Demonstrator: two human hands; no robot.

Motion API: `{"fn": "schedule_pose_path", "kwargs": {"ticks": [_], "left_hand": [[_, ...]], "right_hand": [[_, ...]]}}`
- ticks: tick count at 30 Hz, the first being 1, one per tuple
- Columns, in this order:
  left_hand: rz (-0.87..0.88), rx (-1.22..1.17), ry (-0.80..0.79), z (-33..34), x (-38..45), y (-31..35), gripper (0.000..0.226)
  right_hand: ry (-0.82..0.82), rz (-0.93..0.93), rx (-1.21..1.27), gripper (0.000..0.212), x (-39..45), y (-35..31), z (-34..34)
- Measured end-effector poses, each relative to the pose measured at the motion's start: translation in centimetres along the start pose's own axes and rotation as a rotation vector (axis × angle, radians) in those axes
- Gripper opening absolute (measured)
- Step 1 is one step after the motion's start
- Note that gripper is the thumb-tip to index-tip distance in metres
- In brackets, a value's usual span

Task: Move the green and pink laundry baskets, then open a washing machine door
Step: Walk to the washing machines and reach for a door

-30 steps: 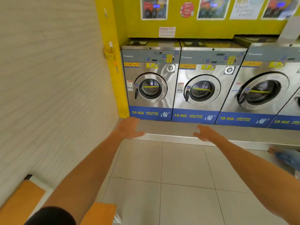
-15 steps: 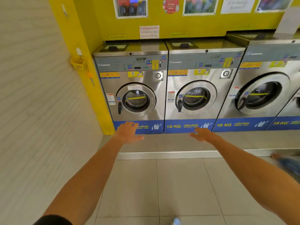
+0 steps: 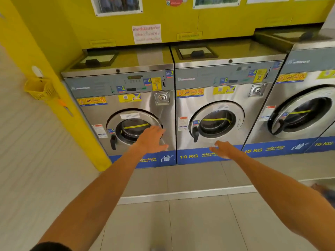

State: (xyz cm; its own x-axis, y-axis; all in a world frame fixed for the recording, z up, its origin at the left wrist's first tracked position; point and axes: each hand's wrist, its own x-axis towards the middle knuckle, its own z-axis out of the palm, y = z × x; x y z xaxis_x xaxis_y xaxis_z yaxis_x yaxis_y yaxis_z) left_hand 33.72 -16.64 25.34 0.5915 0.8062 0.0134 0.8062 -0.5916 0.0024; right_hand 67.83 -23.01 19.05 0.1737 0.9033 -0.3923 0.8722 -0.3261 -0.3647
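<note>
A row of steel washing machines stands against the yellow wall, all doors closed. Machine number 1 (image 3: pixel 126 98) is at the left, with a round door (image 3: pixel 130 127) and a black handle (image 3: pixel 113 142) on its left side. My left hand (image 3: pixel 151 140) is stretched out with fingers apart, in front of the lower right of that door, holding nothing. Machine number 2 (image 3: pixel 223 91) stands beside it with its own round door (image 3: pixel 215 122). My right hand (image 3: pixel 223 149) is open below that door, over the blue 10 KG strip. No laundry baskets are in view.
A raised grey step (image 3: pixel 181 193) runs along the foot of the machines. A small yellow basket (image 3: pixel 40 89) hangs on the yellow pillar at the left. A larger 15 KG machine (image 3: pixel 304 113) is at the right. Something blurred and blue (image 3: pixel 326 192) is at the right edge.
I have come closer to the machines. Both hands have risen and reached forward, the left from the blue strip up in front of machine 1's door.
</note>
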Motion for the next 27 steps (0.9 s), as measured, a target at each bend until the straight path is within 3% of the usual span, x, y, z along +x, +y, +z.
{"fn": "schedule_pose_path", "kwargs": {"ticks": [14, 22, 27], "left_hand": [[0.583, 0.378, -0.195, 7.0, 31.7, -10.3, 0.070], [0.900, 0.591, -0.104, 12.0, 44.0, -12.4, 0.078], [1.059, 0.790, 0.023, 15.6, 46.7, -12.9, 0.064]], "right_hand": [[-0.003, 0.287, 0.372, 0.058, 23.6, -3.9, 1.9], [0.010, 0.398, 0.508, 0.068, 32.2, -1.7, 4.6], [0.076, 0.432, 0.694, 0.080, 36.5, -0.6, 7.4]]}}
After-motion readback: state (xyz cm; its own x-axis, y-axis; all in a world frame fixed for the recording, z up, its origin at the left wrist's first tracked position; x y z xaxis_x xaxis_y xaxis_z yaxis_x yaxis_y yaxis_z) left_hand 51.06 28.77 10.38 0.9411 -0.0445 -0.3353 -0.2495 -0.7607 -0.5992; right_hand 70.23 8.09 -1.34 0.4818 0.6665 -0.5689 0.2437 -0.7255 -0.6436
